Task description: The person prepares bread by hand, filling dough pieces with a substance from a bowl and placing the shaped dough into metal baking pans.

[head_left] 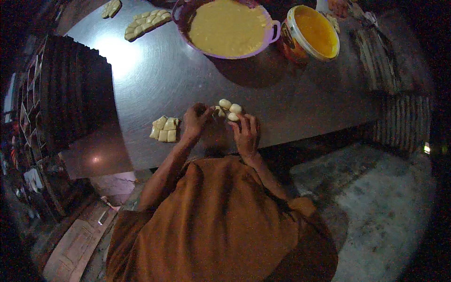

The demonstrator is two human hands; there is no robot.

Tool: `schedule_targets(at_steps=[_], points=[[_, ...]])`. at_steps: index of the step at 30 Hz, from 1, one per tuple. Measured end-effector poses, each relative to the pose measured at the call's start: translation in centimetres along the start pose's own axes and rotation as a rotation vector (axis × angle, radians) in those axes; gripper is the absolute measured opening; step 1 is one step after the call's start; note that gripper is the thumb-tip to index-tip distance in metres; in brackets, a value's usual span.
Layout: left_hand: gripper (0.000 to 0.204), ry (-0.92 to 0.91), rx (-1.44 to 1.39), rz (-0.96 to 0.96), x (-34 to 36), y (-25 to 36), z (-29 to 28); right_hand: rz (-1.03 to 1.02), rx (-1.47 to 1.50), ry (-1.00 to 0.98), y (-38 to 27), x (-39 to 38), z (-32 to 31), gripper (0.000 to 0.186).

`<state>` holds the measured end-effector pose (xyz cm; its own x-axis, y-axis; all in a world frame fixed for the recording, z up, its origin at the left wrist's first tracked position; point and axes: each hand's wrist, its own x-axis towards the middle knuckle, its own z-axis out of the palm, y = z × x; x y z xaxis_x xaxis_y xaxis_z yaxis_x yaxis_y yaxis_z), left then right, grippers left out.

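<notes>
My left hand [197,120] is closed in a pinch at a small, irregular piece of pale dough [219,111] over the steel table. My right hand [245,131] has its curled fingers on the lowest of several smooth dough balls [234,108] clustered just right of that piece. To the left of my left hand lies a flat block of cut dough pieces [163,129], separate from both hands.
The steel table [310,108] holds a purple basin of yellow batter [225,26], a tilted bucket of orange-yellow contents [314,33], and more cut dough [145,26] along the back. Dark stacked trays [70,89] stand at left. Another person's hand [338,7] shows at the back right.
</notes>
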<state>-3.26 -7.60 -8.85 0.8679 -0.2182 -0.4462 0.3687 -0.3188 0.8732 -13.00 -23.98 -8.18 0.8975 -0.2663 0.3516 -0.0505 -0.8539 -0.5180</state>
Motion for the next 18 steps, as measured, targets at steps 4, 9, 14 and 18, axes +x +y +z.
schedule_targets(at_steps=[4,9,14,18], points=[[0.033,0.027,0.357,0.112,1.2,0.1,1.0,-0.092,-0.176,-0.006,-0.6,-0.4,0.9,0.024],[0.03,0.015,0.289,0.193,0.5,-0.8,0.6,-0.054,-0.213,-0.066,-2.8,0.5,1.1,0.024],[0.018,-0.023,0.096,0.19,-2.4,0.3,-0.3,0.174,-0.039,-0.058,-1.1,-0.7,1.7,0.028],[0.019,-0.105,-0.296,0.149,-2.2,-2.0,-0.3,0.136,0.15,0.037,-0.6,-1.1,1.7,0.03]])
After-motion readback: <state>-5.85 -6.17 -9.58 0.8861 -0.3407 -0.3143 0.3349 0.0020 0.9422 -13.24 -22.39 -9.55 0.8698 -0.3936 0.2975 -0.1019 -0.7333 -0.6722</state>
